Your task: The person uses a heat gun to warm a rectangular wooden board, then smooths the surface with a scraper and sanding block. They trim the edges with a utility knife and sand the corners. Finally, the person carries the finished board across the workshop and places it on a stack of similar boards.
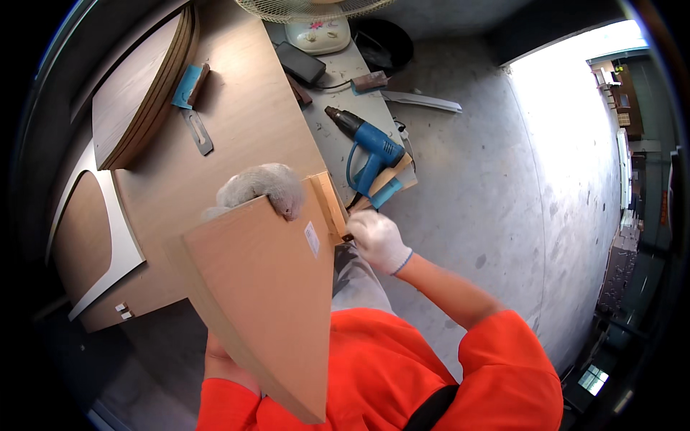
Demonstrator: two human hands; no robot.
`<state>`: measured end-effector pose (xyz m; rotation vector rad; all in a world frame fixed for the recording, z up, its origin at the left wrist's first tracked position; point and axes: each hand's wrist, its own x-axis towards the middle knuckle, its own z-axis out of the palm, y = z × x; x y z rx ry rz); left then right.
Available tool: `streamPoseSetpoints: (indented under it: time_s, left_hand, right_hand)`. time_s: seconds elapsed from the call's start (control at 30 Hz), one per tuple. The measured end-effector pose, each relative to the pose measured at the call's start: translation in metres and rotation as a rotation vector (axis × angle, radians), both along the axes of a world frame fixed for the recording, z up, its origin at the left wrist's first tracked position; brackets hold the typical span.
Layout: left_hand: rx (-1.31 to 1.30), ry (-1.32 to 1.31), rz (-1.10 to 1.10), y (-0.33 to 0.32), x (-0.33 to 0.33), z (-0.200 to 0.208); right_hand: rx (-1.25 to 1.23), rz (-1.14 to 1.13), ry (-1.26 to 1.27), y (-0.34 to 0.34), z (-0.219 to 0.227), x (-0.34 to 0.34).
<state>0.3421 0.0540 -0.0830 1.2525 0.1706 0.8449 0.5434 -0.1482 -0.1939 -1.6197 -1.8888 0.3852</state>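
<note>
A thick tan wooden panel point(269, 287) with a curved left edge and a small white label stands tilted in front of my body. My left hand point(262, 188), in a grey-white glove, is wrapped over its upper edge, and the left forearm runs behind the panel. At the panel's right end, a lighter wood strip point(329, 205) catches the light. Beside that strip my right hand point(379, 241), gloved in white and slightly blurred, is closed. A small dark bit shows at its fingers, too little to name. A blue heat gun point(374, 147) lies just beyond the right hand.
On the wooden tabletop point(237, 108) lie stacked curved boards point(136, 90), a white curved frame point(122, 237), a sanding block point(190, 86) and a slotted metal plate point(198, 133). A narrow side table point(327, 115) carries a black case point(300, 63) and a white box point(318, 34). A fan guard point(316, 8) overhangs it.
</note>
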Motion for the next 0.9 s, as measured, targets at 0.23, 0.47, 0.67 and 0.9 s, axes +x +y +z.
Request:
streamPoseSetpoints:
  time_s: [0.23, 0.47, 0.67, 0.9]
  left_hand:
    - [-0.007, -0.043, -0.095, 0.004, -0.001, -0.01]
    - [0.16, -0.295, -0.574, 0.063, -0.015, -0.027]
    - [0.084, -0.311, -0.391, 0.08, -0.048, -0.035]
    - [-0.382, -0.535, -0.016, 0.122, -0.12, -0.13]
  right_hand:
    - [-0.08, -0.718, 0.492, -0.006, -0.1, 0.013]
    - [-0.641, -1.155, 1.082, -0.107, -0.161, -0.008]
    - [-0.792, -1.322, 1.135, -0.192, -0.19, -0.017]
    - [-0.94, -1.057, 0.573, -0.192, -0.316, -0.025]
